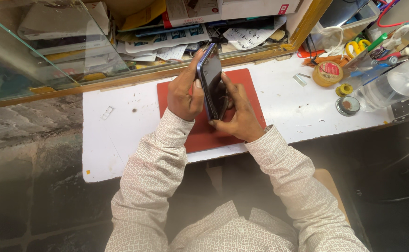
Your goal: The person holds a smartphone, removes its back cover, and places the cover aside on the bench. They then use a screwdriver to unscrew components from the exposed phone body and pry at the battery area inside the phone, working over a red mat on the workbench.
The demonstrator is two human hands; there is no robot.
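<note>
The left hand (184, 93) wraps around the left side of a dark phone (211, 79) with a blue edge, and its thumb rests on the long edge. The right hand (238, 114) grips the phone from the right side and from below, with fingers bent around its bottom end. The phone stands tilted on its side, up in the air over a red mat (248, 86). The mat lies on a white table (115, 135). At 2 o'clock from the phone sits a round yellow tin (327, 73), well apart from the hands. Near it, at 3 o'clock, lies a small round lid (348, 105) beside a clear plastic bottle (391, 86). At 12 o'clock, behind a wooden rail, papers (167, 39) lie in a heap. At 10 o'clock stands a glass pane (36, 51).
</note>
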